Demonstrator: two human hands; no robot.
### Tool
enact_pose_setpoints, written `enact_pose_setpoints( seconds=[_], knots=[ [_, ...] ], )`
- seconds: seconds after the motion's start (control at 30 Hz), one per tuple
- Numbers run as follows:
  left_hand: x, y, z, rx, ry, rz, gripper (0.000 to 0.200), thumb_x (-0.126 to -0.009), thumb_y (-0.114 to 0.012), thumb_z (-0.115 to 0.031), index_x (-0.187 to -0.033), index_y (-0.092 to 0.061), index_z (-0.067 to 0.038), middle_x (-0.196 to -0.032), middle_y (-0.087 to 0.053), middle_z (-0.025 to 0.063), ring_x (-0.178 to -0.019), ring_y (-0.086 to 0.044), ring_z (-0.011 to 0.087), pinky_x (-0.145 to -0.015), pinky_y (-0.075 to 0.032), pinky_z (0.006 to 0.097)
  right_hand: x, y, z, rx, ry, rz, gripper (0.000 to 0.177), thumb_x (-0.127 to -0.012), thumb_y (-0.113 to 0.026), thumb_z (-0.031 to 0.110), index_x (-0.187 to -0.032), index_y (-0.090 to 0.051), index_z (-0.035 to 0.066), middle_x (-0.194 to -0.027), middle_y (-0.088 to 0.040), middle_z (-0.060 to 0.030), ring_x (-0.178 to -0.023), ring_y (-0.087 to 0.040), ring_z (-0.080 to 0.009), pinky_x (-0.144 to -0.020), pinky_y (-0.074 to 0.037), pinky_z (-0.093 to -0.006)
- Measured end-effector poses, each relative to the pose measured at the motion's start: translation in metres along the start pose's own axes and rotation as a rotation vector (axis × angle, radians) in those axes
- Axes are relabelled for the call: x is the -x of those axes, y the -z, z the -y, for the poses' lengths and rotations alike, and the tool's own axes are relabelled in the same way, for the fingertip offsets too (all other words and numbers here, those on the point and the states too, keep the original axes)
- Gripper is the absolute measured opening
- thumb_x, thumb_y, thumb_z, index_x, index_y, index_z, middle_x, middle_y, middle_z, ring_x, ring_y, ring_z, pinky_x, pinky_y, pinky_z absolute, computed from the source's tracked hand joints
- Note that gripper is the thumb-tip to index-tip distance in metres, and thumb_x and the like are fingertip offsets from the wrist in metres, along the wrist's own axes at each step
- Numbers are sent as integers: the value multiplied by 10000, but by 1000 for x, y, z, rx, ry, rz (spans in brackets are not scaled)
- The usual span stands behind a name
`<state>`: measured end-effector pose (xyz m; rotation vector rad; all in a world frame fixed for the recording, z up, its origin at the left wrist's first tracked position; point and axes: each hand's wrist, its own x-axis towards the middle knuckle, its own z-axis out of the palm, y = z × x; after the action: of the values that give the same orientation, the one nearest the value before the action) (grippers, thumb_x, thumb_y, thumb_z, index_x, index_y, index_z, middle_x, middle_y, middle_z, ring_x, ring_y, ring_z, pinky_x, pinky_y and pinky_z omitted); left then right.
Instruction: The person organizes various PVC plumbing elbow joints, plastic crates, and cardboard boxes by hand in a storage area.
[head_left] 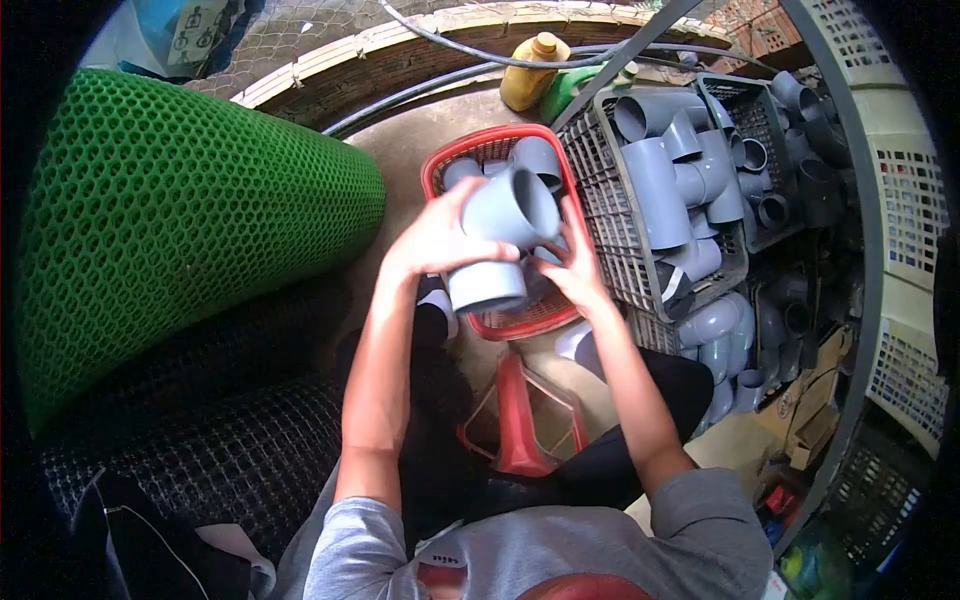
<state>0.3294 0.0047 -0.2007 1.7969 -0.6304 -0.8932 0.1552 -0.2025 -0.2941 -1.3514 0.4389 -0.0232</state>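
A grey plastic pipe tee [490, 215] is held up over the red basket [437, 160], tilted, with one wide round mouth facing up and right. My left hand [440, 235] wraps around its left side, the thumb lying across the joint between its two branches. Close by its right side is my right hand [577, 265], fingers and thumb spread apart; motion blur hides whether the fingertips touch the tee. Below the hands, more grey pipe fittings [537, 158] lie in the basket, partly covered by the tee and the hands.
A dark crate [615, 215] heaped with grey fittings stands right of the basket, with more crates beyond. A big roll of green plastic mesh [200, 220] lies left, above black mesh [230, 450]. Yellow [533, 72] and green bottles stand behind. A red stool-like frame [520, 420] sits between the legs.
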Motion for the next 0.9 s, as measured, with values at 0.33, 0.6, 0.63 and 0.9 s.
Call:
enact_pose_setpoints(
  seconds=[0.33,0.6,0.63,0.9],
  knots=[
    [-9,17,9,-33,50,-893,932,-690,-970,-414,-1385,-518,12,-1227,-699,233,-1102,-707,317,-968,-561,419,-54,-48,-113,744,-543,-326,1175,-651,-941,547,-1491,-340,-12,-1413,-559,-342,-1333,-556,-468,-1124,-464,-477],
    [-13,12,3,-106,65,-842,963,-696,-962,-432,-1424,-503,0,-1272,-680,236,-1157,-684,335,-1014,-532,439,43,11,-44,-437,-677,-250,884,-883,-662,591,-1517,-410,28,-1350,-610,-245,-1079,-709,-399,-851,-627,-537],
    [-12,11,3,-89,56,-833,967,-696,-960,-432,-1428,-500,0,-1273,-679,240,-1161,-682,340,-1017,-531,442,61,20,-17,-443,-633,-290,847,-899,-622,591,-1495,-432,20,-1312,-627,-235,-1032,-717,-393,-818,-633,-522],
    [-19,-2,2,-135,63,-747,1012,-675,-960,-457,-1439,-488,10,-1278,-670,265,-1175,-680,365,-1015,-539,454,71,171,160,-439,-2,-556,722,-956,-577,585,-1380,-475,10,-1136,-659,-208,-836,-711,-357,-682,-634,-459]
  ],
)
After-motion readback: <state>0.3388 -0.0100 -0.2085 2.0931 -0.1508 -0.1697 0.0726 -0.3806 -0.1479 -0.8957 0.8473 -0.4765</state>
